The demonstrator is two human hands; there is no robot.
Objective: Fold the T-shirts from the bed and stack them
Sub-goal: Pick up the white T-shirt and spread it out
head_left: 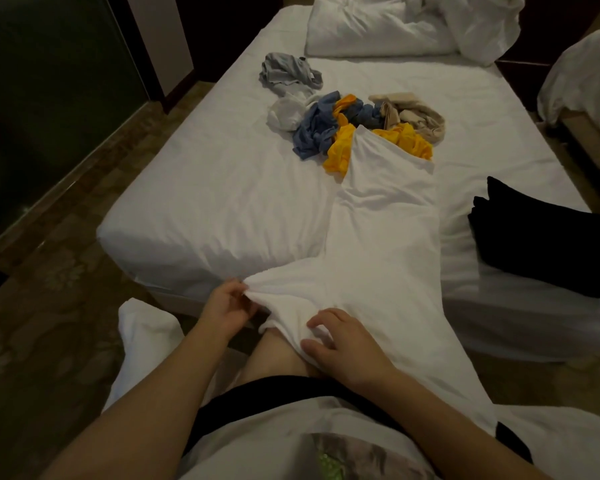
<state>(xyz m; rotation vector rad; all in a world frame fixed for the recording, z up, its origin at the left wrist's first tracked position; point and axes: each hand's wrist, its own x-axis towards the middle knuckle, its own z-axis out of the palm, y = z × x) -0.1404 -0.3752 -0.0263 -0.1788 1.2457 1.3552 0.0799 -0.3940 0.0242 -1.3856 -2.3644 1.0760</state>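
So the white shirt (pixel 385 237) is stretched out long, running from the middle of the bed (pixel 205 188) down over the foot edge and onto the person's lap. Its far end lies on top of the pile (pixel 354 126).

The left hand (pixel 227 306) pinches the near-left edge of the shirt between thumb and fingers. The right hand (pixel 343 344) is just beside it, fingers curled into the bunched fabric over the knee, gripping it.

The bed is pretty much the only thing holding stuff here. The pile sits mid-bed, all crumpled: a grey shirt (pixel 288 72) furthest back, then a blue shirt (pixel 316 129), a yellow shirt (pixel 340 150) and a beige shirt (pixel 413 112), tangled together and touching.

A black stack (pixel 534 244) of folded cloth sits at the right edge of the bed, well apart from the pile. A rumpled white duvet (pixel 395 26) is heaped at the head end.
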